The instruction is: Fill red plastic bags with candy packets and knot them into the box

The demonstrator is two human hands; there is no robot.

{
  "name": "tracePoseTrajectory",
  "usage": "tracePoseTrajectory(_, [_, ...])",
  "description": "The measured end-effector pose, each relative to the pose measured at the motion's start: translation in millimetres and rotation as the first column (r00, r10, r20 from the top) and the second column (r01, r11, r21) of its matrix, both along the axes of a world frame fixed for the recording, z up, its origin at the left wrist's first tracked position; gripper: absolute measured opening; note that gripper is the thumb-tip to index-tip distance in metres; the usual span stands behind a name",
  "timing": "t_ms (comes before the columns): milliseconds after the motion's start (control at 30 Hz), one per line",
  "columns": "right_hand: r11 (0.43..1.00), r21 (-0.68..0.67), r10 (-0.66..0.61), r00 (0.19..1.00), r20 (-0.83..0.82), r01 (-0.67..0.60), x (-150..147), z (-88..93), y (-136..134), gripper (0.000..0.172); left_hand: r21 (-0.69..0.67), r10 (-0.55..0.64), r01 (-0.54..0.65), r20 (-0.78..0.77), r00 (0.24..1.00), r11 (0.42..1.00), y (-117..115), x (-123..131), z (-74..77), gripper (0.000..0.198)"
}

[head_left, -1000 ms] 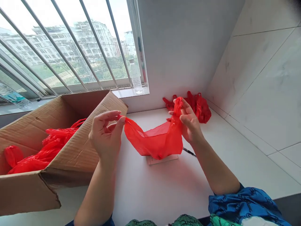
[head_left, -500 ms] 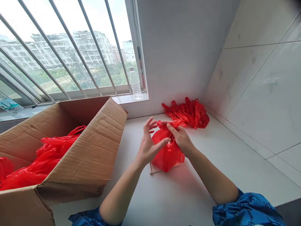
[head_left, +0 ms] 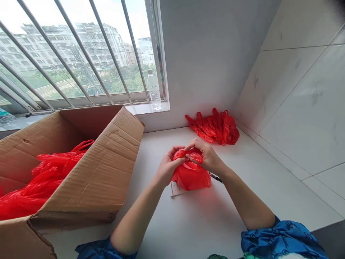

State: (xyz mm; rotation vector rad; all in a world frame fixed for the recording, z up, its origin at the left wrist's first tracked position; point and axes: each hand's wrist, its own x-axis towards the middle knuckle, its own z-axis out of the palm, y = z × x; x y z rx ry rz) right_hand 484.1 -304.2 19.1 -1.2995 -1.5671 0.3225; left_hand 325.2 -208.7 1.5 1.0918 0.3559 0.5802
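A red plastic bag (head_left: 192, 177) hangs between my two hands over the white tabletop, its upper part bunched. My left hand (head_left: 169, 163) pinches the gathered plastic on the left side, thumb across the front. From the right, my right hand (head_left: 207, 154) grips the bunched top, fingertips close to those of the left. Beneath the bag, a printed paper (head_left: 176, 189) shows at one corner. A dark pen (head_left: 215, 177) pokes out by my right wrist, partly hidden. Whether the bag holds anything cannot be made out.
On the left stands an open cardboard box (head_left: 94, 169) with red plastic bags (head_left: 54, 176) inside. Folded red bags (head_left: 215, 127) lie in a row by the back wall. A clear bottle (head_left: 153, 90) is on the sill beside the barred window; tiled wall (head_left: 302, 108) bounds the right.
My left hand, spread before, has closed on the bag's top. My right hand has turned over the bunched plastic, and the top is lower and nearer me. The pen has come into view.
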Motion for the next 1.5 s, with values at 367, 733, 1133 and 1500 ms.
tracePoseTrajectory(367, [0.893, 0.414, -0.355, 0.840, 0.411, 0.175, -12.7, -14.1, 1.9, 0.014, 0.068, -0.120, 0.126, -0.078, 0.990, 0.990, -6.2, -4.6, 3.6, 0.046])
tracePoseTrajectory(733, [0.970, 0.221, -0.183, 0.899, 0.398, 0.100, 5.3, -9.3, -46.8, 0.016, 0.114, 0.321, -0.324, 0.040, 0.946, 0.939, 22.3, -8.3, -4.3, 0.036])
tracePoseTrajectory(1133, [0.911, -0.404, -0.140, 0.985, -0.104, 0.087, 32.5, -55.4, -119.2, 0.028, 0.059, 0.381, -0.378, -0.044, 0.923, 0.924, 39.2, -14.3, -52.4, 0.057])
tracePoseTrajectory(1500, [0.977, -0.120, -0.103, 0.879, 0.466, 0.178, -10.5, -108.4, -24.6, 0.090, 0.956, 0.349, 0.221, -0.277, 0.895, 0.192, 0.0, -18.5, -61.3, 0.046])
